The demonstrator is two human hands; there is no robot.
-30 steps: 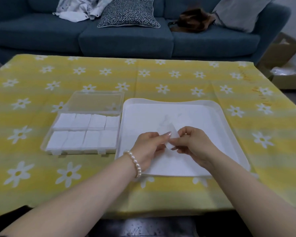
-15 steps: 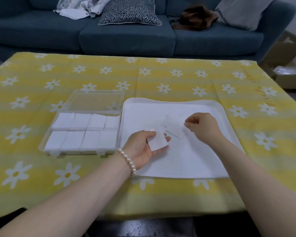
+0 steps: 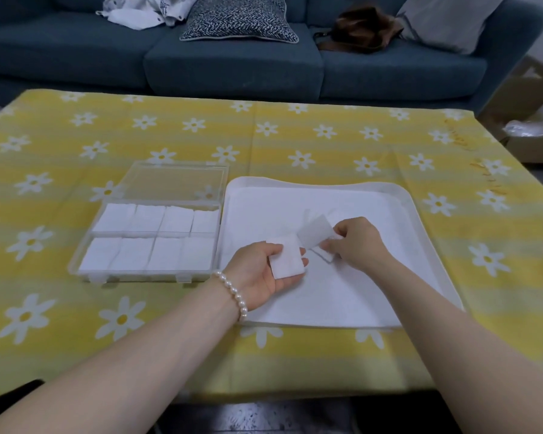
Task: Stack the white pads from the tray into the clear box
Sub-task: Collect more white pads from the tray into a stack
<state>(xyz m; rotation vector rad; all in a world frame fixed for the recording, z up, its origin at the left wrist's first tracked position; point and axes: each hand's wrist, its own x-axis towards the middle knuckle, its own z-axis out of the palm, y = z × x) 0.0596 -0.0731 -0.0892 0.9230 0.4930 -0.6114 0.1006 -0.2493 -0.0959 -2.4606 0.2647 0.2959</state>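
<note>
1. Over the near-left part of the tray (image 3: 420,211), I see the left hand (image 3: 265,270) palm-up, thumb pressing a white pad (image 3: 286,258) flat onto the curled fingers.
2. Just right of it, the right hand (image 3: 356,242) pinches a second pad (image 3: 314,234), lifted and tilted, blurred at its edges. A third pad (image 3: 323,254) lies under that hand on the tray; I cannot tell whether the fingers touch it.
3. Clear box (image 3: 85,255) sits touching or just beside the tray's left rim, I cannot tell which. Its near half holds pad stacks (image 3: 148,241) in two rows of four; its open lid (image 3: 173,183) lies flat on the far side.
4. Tray and box rest on a yellow daisy tablecloth (image 3: 326,142).
5. I note a pearl bracelet (image 3: 234,292) on the left wrist.
6. Far side: blue sofa (image 3: 232,67) with a patterned cushion (image 3: 239,20), crumpled white cloth (image 3: 138,10) and a brown bag (image 3: 361,29).
</note>
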